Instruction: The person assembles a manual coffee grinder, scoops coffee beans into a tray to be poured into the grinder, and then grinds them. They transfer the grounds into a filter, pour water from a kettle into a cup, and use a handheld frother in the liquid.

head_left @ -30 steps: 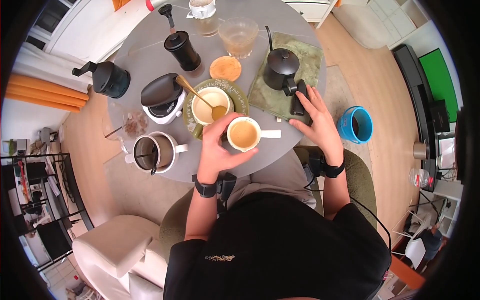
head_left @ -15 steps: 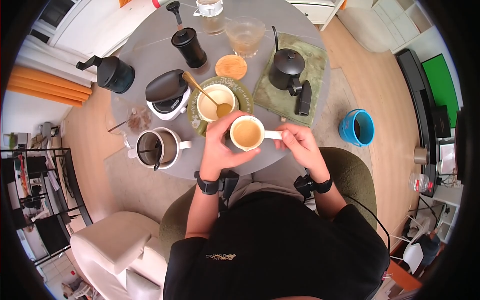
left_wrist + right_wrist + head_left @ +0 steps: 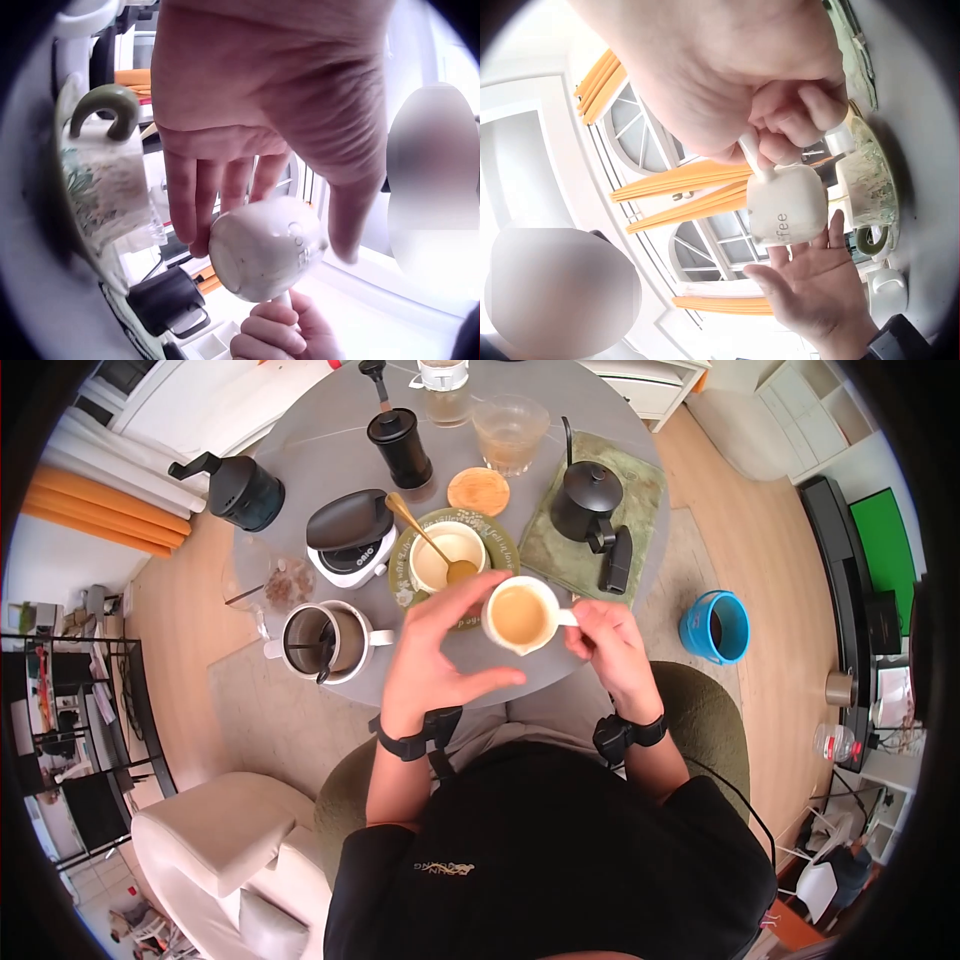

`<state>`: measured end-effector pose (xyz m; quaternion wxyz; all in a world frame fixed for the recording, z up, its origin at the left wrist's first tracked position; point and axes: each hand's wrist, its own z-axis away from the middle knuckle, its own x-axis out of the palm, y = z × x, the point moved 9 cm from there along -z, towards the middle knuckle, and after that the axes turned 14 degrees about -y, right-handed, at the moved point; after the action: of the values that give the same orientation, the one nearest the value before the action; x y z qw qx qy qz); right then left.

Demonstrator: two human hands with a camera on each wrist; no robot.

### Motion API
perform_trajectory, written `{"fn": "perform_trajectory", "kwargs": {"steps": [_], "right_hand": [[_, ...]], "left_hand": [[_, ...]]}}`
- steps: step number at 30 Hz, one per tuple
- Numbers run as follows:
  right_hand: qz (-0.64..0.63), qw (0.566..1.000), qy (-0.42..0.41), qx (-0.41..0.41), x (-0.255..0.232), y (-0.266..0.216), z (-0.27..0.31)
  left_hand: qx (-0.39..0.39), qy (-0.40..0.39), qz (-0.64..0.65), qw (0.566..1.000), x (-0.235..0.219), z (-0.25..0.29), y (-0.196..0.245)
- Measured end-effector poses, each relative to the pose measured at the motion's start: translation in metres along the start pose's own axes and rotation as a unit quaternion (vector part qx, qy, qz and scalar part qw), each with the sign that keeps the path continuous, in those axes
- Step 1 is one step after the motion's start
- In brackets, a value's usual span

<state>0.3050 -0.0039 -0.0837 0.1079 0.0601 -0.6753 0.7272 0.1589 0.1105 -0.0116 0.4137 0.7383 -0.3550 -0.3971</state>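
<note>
My right hand (image 3: pixel 615 650) grips the handle of a small white pouring cup (image 3: pixel 522 617), which holds a tan, coffee-like liquid and hangs above the table's near edge. Beside the cup is my left hand (image 3: pixel 425 660), its thumb spread wide from nearly straight fingers. Those fingertips come close to the cup's far side in the left wrist view, where the cup's white underside (image 3: pixel 262 251) shows. Just beyond, a cream cup (image 3: pixel 435 565) with a gold spoon (image 3: pixel 425 532) in it stands on a green saucer (image 3: pixel 402 575) with white lettering.
A black gooseneck kettle (image 3: pixel 587 500) stands on a green mat (image 3: pixel 560 545) at the right. Left of the saucer are a white scale (image 3: pixel 350 560) and a white two-handled pot (image 3: pixel 340 670). A wooden lid (image 3: pixel 478 492), glass bowl (image 3: pixel 511 430) and black grinder (image 3: pixel 400 450) stand farther back.
My right hand has left the black kettle handle area and taken the pouring cup's handle. My left hand has loosened from the cup, which has moved slightly right and away from it.
</note>
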Motion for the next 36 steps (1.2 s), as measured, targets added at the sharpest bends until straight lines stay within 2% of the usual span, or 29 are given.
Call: {"fn": "perform_trajectory", "kwargs": {"steps": [1,2,3,4,6,9,12,14,19,23,28,32,34,36], "right_hand": [[-0.029,0.999,0.023,-0.022,-0.006,-0.002,-0.001],[-0.059,0.996,0.046,-0.043,-0.012,-0.004,-0.003],[-0.044,0.996,0.034,-0.066,-0.015,-0.01,-0.006],[-0.045,0.996,0.033,-0.066,-0.016,-0.012,-0.011],[-0.007,0.995,0.07,-0.069,-0.024,-0.021,-0.016],[0.0,0.993,0.087,-0.08,-0.026,-0.027,-0.025],[-0.006,0.991,0.095,-0.09,-0.026,-0.031,-0.028],[-0.01,0.991,0.098,-0.095,-0.025,-0.033,-0.03],[-0.009,0.991,0.091,-0.094,-0.022,-0.029,-0.036],[-0.013,0.991,0.093,-0.093,-0.018,-0.027,-0.04],[-0.02,0.992,0.088,-0.086,-0.018,-0.024,-0.044],[-0.018,0.992,0.088,-0.085,-0.017,-0.021,-0.049],[-0.01,0.993,0.081,-0.085,-0.016,-0.019,-0.054],[-0.009,0.993,0.083,-0.087,-0.013,-0.018,-0.058]], "left_hand": [[0.03,0.017,-0.027,0.999,-0.009,0.002,0.009],[0.064,0.065,0.009,0.996,-0.023,0.01,0.004],[0.098,0.112,0.045,0.988,-0.035,0.016,-0.003],[0.098,0.113,0.043,0.988,-0.037,0.012,-0.005],[0.004,0.3,0.037,0.953,-0.069,0.02,-0.026],[-0.033,0.327,-0.005,0.945,-0.081,0.003,-0.038],[-0.072,0.315,0.022,0.946,-0.084,-0.014,-0.054],[-0.046,0.291,0.042,0.955,-0.086,-0.021,-0.066],[-0.094,0.284,0.116,0.947,-0.084,-0.023,-0.095],[-0.09,0.284,0.137,0.945,-0.086,-0.024,-0.101],[-0.113,0.257,0.076,0.957,-0.086,-0.023,-0.093],[-0.098,0.265,0.058,0.958,-0.085,-0.016,-0.076],[-0.086,0.268,-0.145,0.949,-0.086,-0.01,-0.046],[-0.116,0.256,-0.191,0.94,-0.082,-0.006,-0.031]]}}
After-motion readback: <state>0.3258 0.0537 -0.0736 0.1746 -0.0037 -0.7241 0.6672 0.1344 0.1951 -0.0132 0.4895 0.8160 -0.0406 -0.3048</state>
